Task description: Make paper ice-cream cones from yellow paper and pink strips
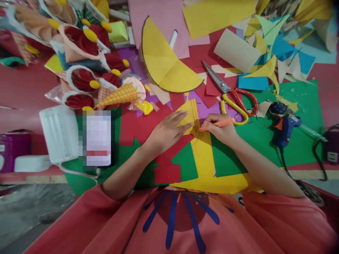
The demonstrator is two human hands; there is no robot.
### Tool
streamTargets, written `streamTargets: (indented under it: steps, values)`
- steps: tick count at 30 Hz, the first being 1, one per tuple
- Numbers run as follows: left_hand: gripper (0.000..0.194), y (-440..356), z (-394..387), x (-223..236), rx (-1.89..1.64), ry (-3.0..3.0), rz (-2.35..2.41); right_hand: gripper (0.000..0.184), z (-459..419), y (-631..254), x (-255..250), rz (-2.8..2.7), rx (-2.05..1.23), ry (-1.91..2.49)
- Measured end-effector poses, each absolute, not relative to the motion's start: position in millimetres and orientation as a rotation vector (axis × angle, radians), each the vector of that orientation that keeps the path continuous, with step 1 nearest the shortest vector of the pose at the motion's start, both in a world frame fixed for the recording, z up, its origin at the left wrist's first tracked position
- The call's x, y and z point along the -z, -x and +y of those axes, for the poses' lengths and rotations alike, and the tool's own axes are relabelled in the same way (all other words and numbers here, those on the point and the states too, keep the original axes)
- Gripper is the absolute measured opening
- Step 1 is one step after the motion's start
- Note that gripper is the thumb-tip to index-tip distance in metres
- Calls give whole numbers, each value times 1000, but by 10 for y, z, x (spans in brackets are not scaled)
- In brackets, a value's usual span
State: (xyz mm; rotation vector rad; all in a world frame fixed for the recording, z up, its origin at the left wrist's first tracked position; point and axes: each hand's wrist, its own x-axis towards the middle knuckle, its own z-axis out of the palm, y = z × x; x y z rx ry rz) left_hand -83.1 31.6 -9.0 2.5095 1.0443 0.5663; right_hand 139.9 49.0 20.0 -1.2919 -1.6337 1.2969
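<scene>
My left hand (169,130) lies flat with its fingers spread over a small yellow paper piece (186,109), pressing it to the work surface. Several orange lines run along the right side of that piece. My right hand (222,128) is closed round an orange marker (218,124), whose tip touches the paper near the lower end of the lines. Just beyond my right hand lie scissors (225,88) with one red and one yellow handle, blades apart. A yellow paper half-circle (169,61) with a dark curved edge sits farther back.
Paper ice-cream cones (122,93) crowd the back left. A phone (99,139) and a white power strip (59,134) lie at left. At right are a blue glue gun (284,128) with its cord, a cardboard tube (237,49) and paper scraps (284,46).
</scene>
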Motion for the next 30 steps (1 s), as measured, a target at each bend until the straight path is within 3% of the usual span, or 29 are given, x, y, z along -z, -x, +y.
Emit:
streamTargets:
  steps: [30]
  values:
    - [33,828,316,63,-548,-2546,1060,19,485,-1417,-180,-1576,-1265,1310]
